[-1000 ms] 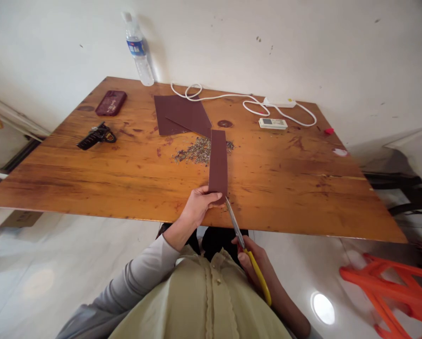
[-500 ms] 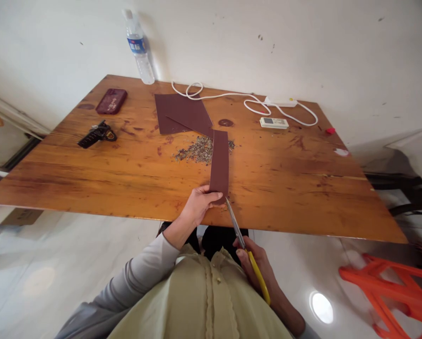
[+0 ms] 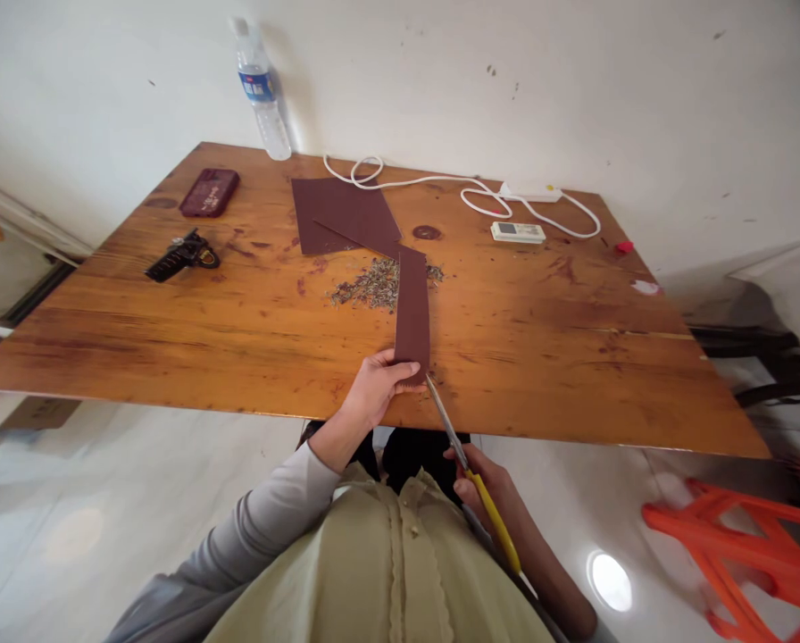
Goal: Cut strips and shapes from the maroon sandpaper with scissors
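My left hand (image 3: pixel 375 390) pinches the near end of a dark maroon strip (image 3: pixel 412 308), thumb on top, close to the table's front edge. Small notches run along that near end. In my right hand (image 3: pixel 490 491) are scissors (image 3: pixel 492 518) with yellow handles, their blade tips at the strip's lower right corner. Beyond the strip lies a heap of small shredded bits (image 3: pixel 373 286), partly hidden by it. Larger maroon sheets (image 3: pixel 343 214) lie farther back, one narrow piece slanting across them.
On the wooden table (image 3: pixel 540 357) are a maroon phone (image 3: pixel 210 193), a black clamp-like object (image 3: pixel 183 255), a plastic bottle (image 3: pixel 262 98), a white remote (image 3: pixel 518 233) and a white power strip with cable (image 3: pixel 530 192). An orange stool (image 3: pixel 741 536) stands at the lower right.
The scissor handles have spread apart and my right hand has shifted slightly right. The strip's far end has moved a little left and down; my left hand keeps its pinch.
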`<state>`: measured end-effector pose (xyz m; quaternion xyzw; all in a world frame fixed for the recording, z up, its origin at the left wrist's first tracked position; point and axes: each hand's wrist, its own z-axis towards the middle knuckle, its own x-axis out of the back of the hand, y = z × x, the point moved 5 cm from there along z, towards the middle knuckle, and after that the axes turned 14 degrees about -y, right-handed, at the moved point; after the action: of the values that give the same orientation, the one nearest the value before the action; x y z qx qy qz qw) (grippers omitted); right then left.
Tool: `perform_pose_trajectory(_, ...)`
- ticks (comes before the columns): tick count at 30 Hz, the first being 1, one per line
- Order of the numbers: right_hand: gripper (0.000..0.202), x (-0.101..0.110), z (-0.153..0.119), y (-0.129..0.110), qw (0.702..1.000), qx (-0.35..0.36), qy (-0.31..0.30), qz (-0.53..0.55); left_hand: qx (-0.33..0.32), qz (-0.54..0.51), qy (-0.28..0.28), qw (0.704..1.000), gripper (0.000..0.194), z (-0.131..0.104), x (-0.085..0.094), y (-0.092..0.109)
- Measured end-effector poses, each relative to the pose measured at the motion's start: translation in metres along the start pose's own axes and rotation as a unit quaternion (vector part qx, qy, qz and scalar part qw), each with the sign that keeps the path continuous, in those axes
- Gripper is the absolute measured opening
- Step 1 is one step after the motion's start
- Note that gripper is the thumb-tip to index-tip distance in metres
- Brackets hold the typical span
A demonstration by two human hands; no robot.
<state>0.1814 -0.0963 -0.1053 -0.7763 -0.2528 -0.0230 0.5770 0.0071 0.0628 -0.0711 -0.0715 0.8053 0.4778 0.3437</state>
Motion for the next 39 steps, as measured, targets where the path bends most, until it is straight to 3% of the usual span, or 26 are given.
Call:
perform_pose_trajectory(12, 0.056, 0.023, 0.0, -0.005, 0.996, -0.016, 0.02, -0.087, 0.016, 0.012, -0.029, 0.999, 0.032, 0.002, 0.002, 0.0)
perform_pose_trajectory(22, 0.045, 0.019, -0.002, -0.004, 0.997, 0.002, 0.022, -0.079, 0.024, 0.021, -0.033, 0.999, 0.032, 0.003, 0.003, 0.0)
perform_pose_trajectory(26, 0.041, 0.012, -0.003, 0.007, 0.997, 0.001, 0.034, -0.071, 0.023, 0.018, -0.032, 0.999, 0.034, 0.003, 0.003, 0.0)
perform_pose_trajectory(30, 0.05, 0.01, -0.001, 0.019, 0.997, 0.006, 0.055, -0.057, 0.021, 0.013, -0.031, 0.999, 0.033, 0.003, 0.004, 0.0)
perform_pose_trajectory(36, 0.073, -0.002, -0.001, 0.001, 0.997, 0.023, -0.041, 0.054, 0.004, 0.013, -0.027, 1.0, 0.031, 0.002, 0.003, -0.002)
perform_pose_trajectory(39, 0.073, -0.012, -0.002, -0.001, 0.995, 0.026, -0.026, 0.095, -0.004, 0.011, -0.012, 1.0, 0.032, 0.001, 0.001, -0.002)
